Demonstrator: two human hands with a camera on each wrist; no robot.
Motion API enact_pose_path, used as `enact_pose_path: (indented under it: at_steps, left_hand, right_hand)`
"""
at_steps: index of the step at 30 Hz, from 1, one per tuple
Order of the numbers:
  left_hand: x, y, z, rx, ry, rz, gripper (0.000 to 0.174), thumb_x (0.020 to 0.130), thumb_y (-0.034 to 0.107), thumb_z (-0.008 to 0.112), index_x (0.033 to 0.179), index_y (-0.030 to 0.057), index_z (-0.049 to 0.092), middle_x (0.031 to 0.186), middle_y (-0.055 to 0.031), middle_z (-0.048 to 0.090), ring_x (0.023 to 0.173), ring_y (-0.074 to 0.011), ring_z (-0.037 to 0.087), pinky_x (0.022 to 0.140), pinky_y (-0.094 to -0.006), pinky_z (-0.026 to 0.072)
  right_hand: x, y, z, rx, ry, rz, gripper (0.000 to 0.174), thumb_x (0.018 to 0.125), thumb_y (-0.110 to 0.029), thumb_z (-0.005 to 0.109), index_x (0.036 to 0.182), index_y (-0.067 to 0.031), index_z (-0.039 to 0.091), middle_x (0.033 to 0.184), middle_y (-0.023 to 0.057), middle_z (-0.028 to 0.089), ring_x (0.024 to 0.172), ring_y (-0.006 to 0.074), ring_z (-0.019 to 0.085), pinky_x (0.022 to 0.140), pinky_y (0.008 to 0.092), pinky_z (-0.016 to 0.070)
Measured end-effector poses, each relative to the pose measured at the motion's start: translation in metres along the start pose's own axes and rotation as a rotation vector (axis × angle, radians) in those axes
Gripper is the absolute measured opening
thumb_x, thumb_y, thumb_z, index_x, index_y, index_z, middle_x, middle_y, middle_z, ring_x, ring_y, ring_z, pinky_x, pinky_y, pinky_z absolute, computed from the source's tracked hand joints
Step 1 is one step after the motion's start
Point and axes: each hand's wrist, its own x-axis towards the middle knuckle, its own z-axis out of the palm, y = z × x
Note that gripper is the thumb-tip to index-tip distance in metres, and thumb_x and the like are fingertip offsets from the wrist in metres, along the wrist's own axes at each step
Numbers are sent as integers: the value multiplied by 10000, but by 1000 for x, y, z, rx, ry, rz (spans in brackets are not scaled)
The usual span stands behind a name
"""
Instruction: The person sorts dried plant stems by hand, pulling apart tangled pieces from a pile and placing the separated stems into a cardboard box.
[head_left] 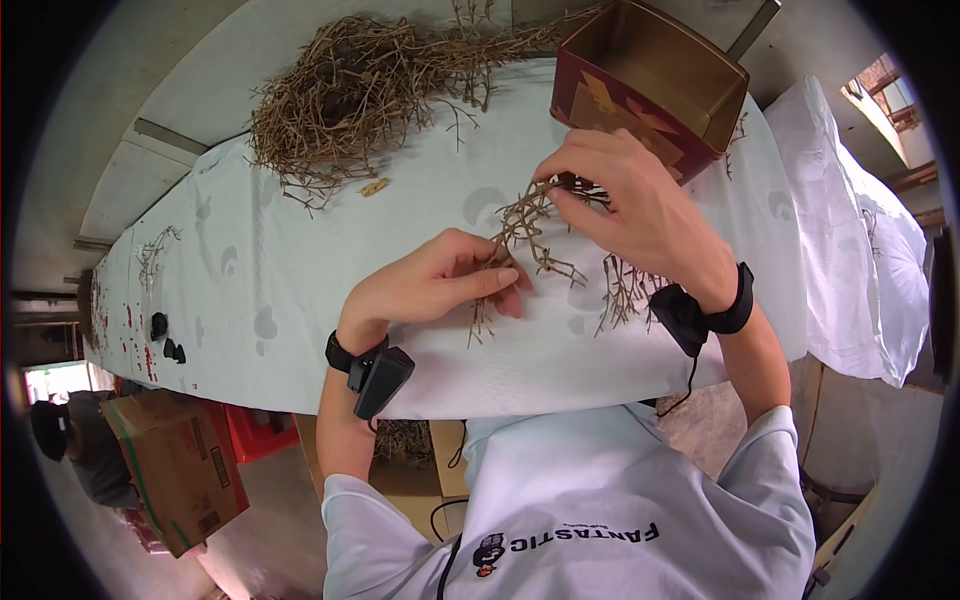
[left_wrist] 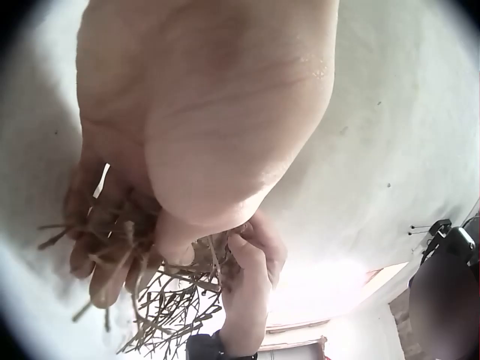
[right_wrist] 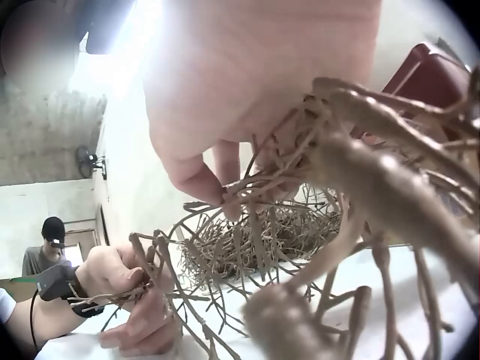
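Note:
A dry brown twig cluster hangs between both hands above the white-covered table. My left hand grips its lower stem, fingers curled round it, and shows in the left wrist view as a palm over twigs. My right hand pinches the upper branches near the tin; in the right wrist view its fingers hold the twigs. A second small twig bunch lies on the cloth under the right wrist.
A big heap of dry twigs lies at the table's far side. An open dark red tin box stands at the far right. A cardboard box and a seated person are on the floor at left.

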Motion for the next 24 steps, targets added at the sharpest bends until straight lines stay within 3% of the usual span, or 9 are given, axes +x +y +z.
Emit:
enact_pose_path:
  at_steps: [2,5,7,10,11,13,14,17,24]
  left_hand:
    - [-1,-5,-2,141,-79,18,275,1044,211,534,1023,-42,641,885,-54,689,789,-104,617,728,-246,494]
    - [-2,-6,-3,150,-26,-10,273,1046,210,525,943,-24,622,800,-6,621,704,-101,535,662,-261,462]
    - [-5,-3,-2,157,2,-21,282,1047,209,520,903,-15,613,757,18,587,662,-99,495,629,-268,446]
    - [-8,25,10,309,192,-138,277,969,204,603,815,-25,591,660,-58,585,604,-161,528,575,-344,421]
    - [-6,25,13,310,192,-135,277,969,204,603,815,-25,591,660,-58,585,604,-161,528,575,-344,421]
    - [-1,24,19,708,279,-76,255,890,178,647,754,-31,590,625,-119,573,573,-259,529,564,-379,429]
    - [1,23,23,906,324,-46,248,850,165,669,723,-34,589,608,-149,567,558,-308,529,558,-396,433]
    - [9,12,32,919,472,16,227,795,148,681,676,-27,599,602,-186,565,575,-373,527,563,-422,443]
    - [20,-22,29,1052,642,211,237,816,150,696,656,-7,619,592,-186,577,563,-385,562,549,-438,448]
  right_hand:
    - [0,-2,-2,-3,-17,15,131,854,-68,647,969,-7,659,954,122,637,860,298,568,821,382,445]
    - [2,-4,-5,-29,-315,43,104,845,-69,651,931,-11,659,983,113,628,888,288,556,804,385,436]
    - [1,-2,-6,-13,-296,29,97,854,-84,651,914,-8,655,975,117,622,887,288,553,801,391,431]
    - [-1,4,-8,13,-262,-1,113,874,-114,650,881,-1,648,957,124,609,885,287,547,794,403,420]
    - [-1,9,-5,37,-178,-100,145,886,-138,646,867,7,639,916,130,596,849,291,543,770,405,419]
    - [-3,16,-2,86,-12,-294,219,909,-184,640,837,22,622,835,142,568,776,297,535,723,408,416]
    - [-3,15,-4,85,-16,-294,219,909,-184,640,837,22,622,835,142,568,776,297,535,723,408,416]
    - [-8,9,-13,177,-421,30,304,941,-234,618,788,26,588,715,164,534,684,337,523,652,420,412]
    - [-11,-13,-8,38,-447,-40,320,967,-225,591,754,6,534,649,172,537,644,386,521,598,458,396]
